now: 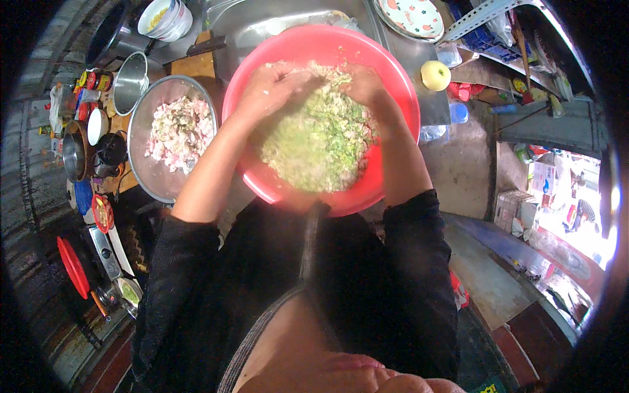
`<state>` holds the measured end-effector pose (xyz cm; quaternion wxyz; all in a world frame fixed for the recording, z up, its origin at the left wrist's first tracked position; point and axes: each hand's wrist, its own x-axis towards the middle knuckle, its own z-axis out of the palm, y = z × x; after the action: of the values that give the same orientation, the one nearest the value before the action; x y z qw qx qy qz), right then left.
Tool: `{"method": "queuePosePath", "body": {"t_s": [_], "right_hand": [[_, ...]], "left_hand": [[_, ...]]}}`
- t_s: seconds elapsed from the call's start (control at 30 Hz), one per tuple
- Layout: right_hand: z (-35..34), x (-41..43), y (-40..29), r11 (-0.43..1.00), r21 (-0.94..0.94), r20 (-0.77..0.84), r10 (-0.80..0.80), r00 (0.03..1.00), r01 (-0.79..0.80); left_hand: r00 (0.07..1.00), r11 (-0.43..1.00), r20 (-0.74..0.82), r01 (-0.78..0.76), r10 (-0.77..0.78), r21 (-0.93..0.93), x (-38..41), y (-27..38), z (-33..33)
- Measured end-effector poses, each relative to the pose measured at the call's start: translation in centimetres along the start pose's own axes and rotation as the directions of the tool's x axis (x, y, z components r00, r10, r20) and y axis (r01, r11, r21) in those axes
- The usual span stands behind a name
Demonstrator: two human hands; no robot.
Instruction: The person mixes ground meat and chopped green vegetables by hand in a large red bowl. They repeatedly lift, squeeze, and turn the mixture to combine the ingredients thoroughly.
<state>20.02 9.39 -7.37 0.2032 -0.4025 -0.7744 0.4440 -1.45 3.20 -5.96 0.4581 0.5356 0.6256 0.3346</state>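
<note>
A large red plastic basin sits in front of me, holding a chopped green-and-pale mixture. My left hand is at the far left part of the mixture, fingers bent inward. Opposite it, my right hand curls into the mixture by the basin's far right side. Bits of the food stick to both hands. The mixture and a haze over the view hide the fingertips, so their grip is unclear. To the left, a steel bowl contains chopped pinkish-white meat, partly behind my left forearm.
Behind the basin is a steel sink. Stacked bowls, a steel pot and a knife lie left. To the right are patterned plates and a pale round fruit near the counter edge.
</note>
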Motion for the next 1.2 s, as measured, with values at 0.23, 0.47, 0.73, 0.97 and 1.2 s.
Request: {"method": "queuePosePath", "body": {"t_s": [0.23,0.47,0.73,0.97,1.2], "right_hand": [[-0.3,-2.0,1.0,0.8,0.594,0.181,-0.028,0.983,-0.087],[-0.8,-3.9,-3.1,0.613,0.759,0.236,0.055,0.97,-0.219],[2.1,-3.6,-5.6,0.8,0.596,0.02,0.065,0.998,-0.065],[3.6,-3.9,-4.1,0.581,0.814,-0.057,0.08,0.995,0.0],[1.2,-4.7,-0.5,0.736,0.672,-0.046,0.152,0.987,-0.082]], "left_hand": [[0.999,0.991,0.005,0.038,-0.038,-0.125,-4.2,3.0,-2.7],[0.928,0.99,-0.368,0.103,-0.062,0.094,-9.2,1.2,-9.9],[0.899,0.934,-0.437,0.143,0.015,0.326,-11.5,1.5,-9.4],[0.99,0.936,-0.057,0.104,-0.131,-0.335,-8.2,3.4,1.9],[0.999,0.987,0.042,0.033,-0.026,-0.16,-9.3,4.0,-0.4]]}}
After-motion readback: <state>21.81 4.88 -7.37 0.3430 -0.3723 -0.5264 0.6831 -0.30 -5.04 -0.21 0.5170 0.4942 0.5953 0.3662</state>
